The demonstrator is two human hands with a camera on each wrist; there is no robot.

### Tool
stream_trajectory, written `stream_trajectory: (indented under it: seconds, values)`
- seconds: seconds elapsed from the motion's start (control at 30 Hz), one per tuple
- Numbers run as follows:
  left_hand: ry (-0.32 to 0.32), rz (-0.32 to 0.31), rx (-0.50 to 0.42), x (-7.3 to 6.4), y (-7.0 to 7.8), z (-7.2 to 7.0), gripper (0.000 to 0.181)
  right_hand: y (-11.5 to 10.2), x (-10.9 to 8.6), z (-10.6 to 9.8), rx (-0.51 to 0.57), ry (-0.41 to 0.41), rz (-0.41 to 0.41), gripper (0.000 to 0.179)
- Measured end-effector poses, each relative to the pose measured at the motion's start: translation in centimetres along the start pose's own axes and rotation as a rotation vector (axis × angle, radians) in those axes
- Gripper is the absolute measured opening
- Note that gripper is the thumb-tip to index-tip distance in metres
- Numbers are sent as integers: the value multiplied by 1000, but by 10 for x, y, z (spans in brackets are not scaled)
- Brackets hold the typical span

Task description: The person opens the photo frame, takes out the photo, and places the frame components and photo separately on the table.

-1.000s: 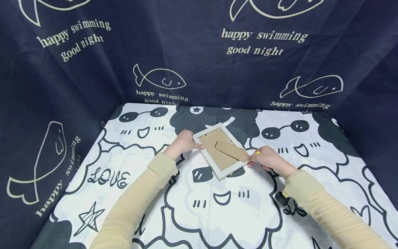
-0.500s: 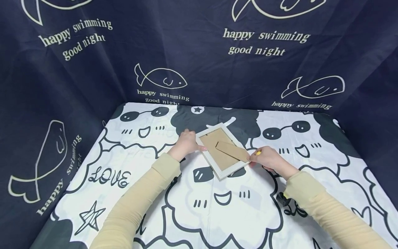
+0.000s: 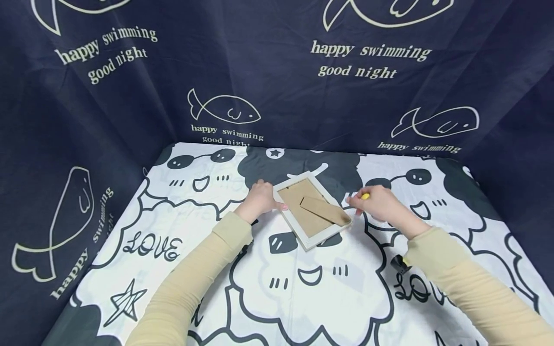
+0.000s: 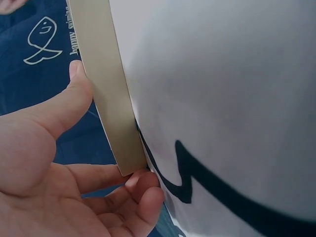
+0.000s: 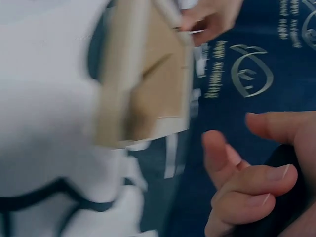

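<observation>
A white-rimmed picture frame (image 3: 318,235) lies turned diagonally, its tan backing up, with a beige stand leg (image 3: 324,210) across the back. At its left corner my left hand (image 3: 259,198) grips it, thumb over the edge. The left wrist view shows the fingers (image 4: 145,185) curled under the corner of the frame's side (image 4: 106,89). My right hand (image 3: 380,204) is off the frame, just right of it. Its thumb and index finger are apart, while the other fingers curl round a dark handle (image 5: 286,197). A yellow end (image 3: 365,196) of it sticks out in the head view.
The table is covered by a white cloth (image 3: 309,307) with black cartoon sheep and lettering. Dark blue curtains (image 3: 277,62) with fish drawings rise behind and at the sides. A small black device (image 3: 399,264) sits at my right wrist.
My right hand has let go of the stand leg's end at the frame's right corner and moved up and right. The left hand shifted slightly right earlier; the frame has stayed about in place.
</observation>
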State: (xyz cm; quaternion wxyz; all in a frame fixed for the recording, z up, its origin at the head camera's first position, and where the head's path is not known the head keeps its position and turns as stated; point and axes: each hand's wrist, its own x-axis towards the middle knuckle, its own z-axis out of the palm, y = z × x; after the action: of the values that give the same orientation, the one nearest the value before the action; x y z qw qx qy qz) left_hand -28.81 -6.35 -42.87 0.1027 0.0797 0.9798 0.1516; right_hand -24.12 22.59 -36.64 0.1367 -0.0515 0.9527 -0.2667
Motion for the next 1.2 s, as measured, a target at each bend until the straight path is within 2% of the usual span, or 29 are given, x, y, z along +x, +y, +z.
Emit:
stream_trajectory:
  seconds: [0.1, 0.23, 0.4, 0.53, 0.67, 0.77, 0.9, 0.97, 1.07, 1.2]
  values:
    - [-7, 1, 16, 0, 1, -1, 83, -17, -6, -16, 22, 68, -62, 47]
    - [-21, -7, 35, 0, 2, -3, 85, -41, -17, -33, 111, 164, -141, 52]
    - [-32, -19, 39, -1, 4, -4, 86, -65, -34, -44, 287, 274, -256, 55]
    - [-31, -23, 36, -1, 4, -5, 87, -77, -47, -46, 412, 335, -397, 56]
    - [-27, -23, 34, -1, 3, -4, 88, -87, -53, -44, 720, 331, -550, 54]
    - [-23, -22, 33, -1, 3, -4, 88, -90, -52, -40, 974, 321, -724, 50]
    - [-15, -21, 28, 0, 2, -4, 88, -89, -45, -31, 1190, 337, -971, 47]
    - [-14, -18, 26, 0, 3, -4, 88, -88, -42, -23, 1298, 343, -1060, 44]
    - [-17, -16, 24, -1, 3, -4, 87, -85, -37, -11, 1453, 353, -1143, 39]
    - [-18, -17, 21, -1, 4, -5, 85, -81, -33, 4, 1575, 452, -1177, 36]
